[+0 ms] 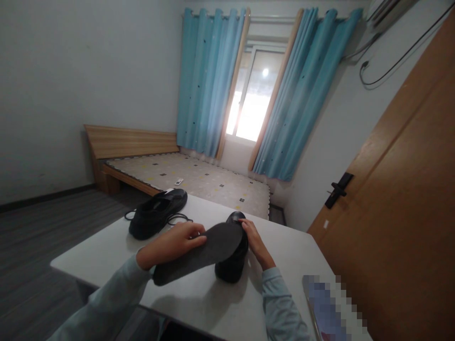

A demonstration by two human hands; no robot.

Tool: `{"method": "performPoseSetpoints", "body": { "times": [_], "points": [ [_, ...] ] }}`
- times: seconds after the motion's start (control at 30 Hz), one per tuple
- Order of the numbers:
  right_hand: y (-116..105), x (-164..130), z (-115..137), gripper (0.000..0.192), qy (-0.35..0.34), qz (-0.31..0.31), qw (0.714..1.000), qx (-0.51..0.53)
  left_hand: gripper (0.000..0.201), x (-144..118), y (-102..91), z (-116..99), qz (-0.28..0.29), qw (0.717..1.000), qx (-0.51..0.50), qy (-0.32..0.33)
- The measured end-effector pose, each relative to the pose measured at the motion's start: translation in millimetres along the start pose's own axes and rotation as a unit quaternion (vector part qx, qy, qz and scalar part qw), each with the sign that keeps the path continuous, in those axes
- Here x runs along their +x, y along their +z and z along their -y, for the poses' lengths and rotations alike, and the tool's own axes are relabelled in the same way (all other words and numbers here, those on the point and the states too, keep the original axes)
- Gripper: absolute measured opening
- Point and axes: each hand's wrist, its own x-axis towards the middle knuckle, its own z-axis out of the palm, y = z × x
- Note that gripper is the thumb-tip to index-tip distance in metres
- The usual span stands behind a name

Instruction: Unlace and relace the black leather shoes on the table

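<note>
A dark grey insole (202,251) lies tilted over a black shoe (232,265) on the white table (291,246). My left hand (177,241) grips the insole along its left edge. My right hand (254,241) rests on the shoe's right side and touches the insole's front end. A second black shoe (156,213) with loose laces stands apart at the table's far left corner.
A blurred object (327,308) lies at the table's right front corner. A wooden door (401,199) with a black handle stands close on the right. A bed (192,177), blue curtains and a window lie beyond the table.
</note>
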Motion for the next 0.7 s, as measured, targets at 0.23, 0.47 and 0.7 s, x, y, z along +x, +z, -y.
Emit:
{"method": "performPoseSetpoints", "body": {
  "times": [0.23,0.47,0.7],
  "points": [
    [1,-1,5,0.032,-0.006,-0.015,1.000,0.010,0.037,-1,-3.3,8,-0.088,0.969,-0.230,-0.028],
    [0,-3,11,0.025,-0.030,-0.012,0.999,-0.002,0.045,42,28.0,10,-0.044,0.905,-0.422,-0.016],
    [2,-3,9,0.029,-0.030,-0.020,0.999,0.015,0.050,87,78.0,31,0.021,0.913,-0.406,-0.036]
  ]
}}
